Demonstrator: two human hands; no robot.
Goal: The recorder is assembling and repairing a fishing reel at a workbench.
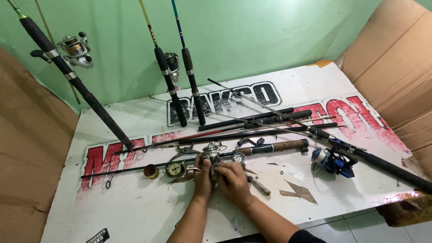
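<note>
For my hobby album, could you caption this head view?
Both hands, left hand and right hand, grip a silver fishing reel on a white table strewn with rods.

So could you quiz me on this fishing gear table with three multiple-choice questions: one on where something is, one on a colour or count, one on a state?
1. Where does the blue spinning reel lie?
A. right of the hands
B. left of the hands
C. against the wall

2. How many rods lean upright against the green wall?
A. one
B. three
C. six

3. What are the left hand and right hand doing?
A. resting flat on the white table
B. both gripping a silver reel
C. holding a rod aloft

Answers:
1 A, it sits on the rod at the table's right side.
2 B, one stands at left and two near the middle.
3 B, both hands close round the reel at the table's middle.
</note>
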